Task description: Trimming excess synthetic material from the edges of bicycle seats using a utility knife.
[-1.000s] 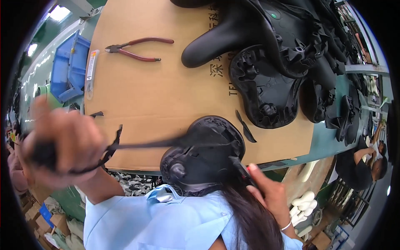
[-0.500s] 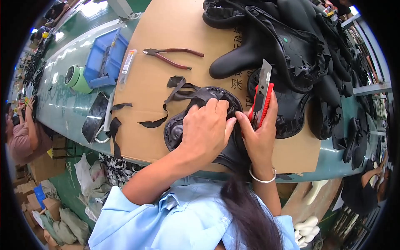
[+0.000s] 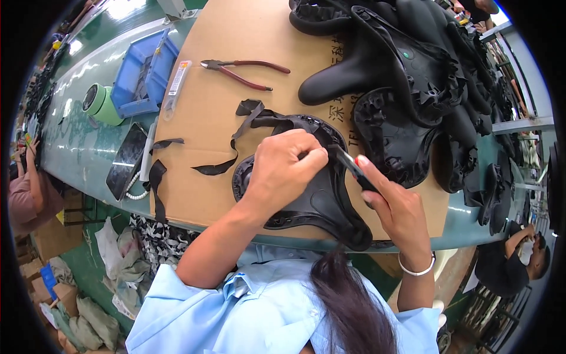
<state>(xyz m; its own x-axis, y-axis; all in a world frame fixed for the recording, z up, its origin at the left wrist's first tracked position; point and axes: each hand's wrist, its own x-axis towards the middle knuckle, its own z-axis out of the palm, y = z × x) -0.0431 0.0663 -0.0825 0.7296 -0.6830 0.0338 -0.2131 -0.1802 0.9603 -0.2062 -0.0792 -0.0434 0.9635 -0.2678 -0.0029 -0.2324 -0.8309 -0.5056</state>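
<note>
A black bicycle saddle (image 3: 331,206) lies underside up on the cardboard in front of me, its cover folded in around the rim. My left hand (image 3: 285,165) is closed in a fist over the wide end, gripping a black strip of cover material (image 3: 250,118) that trails off to the left; the pinched part is hidden by the fingers. In my right hand (image 3: 398,209) is a red-handled utility knife (image 3: 354,169), its blade pointing to the upper left. The blade tip is at the saddle's rim, just right of the left hand.
Red-handled cutting pliers (image 3: 247,64) and a slim plastic blade case (image 3: 178,82) lie beyond my hands. A blue bin (image 3: 138,106), green roll (image 3: 106,105) and phone (image 3: 127,162) stand at the left. More black saddles (image 3: 407,76) are piled at the right. Offcut strips (image 3: 158,183) lie about.
The knife has swung from upright down to the saddle's rim, and my right hand has moved right. The saddle's narrow end now shows below. My left hand has closed into a fist.
</note>
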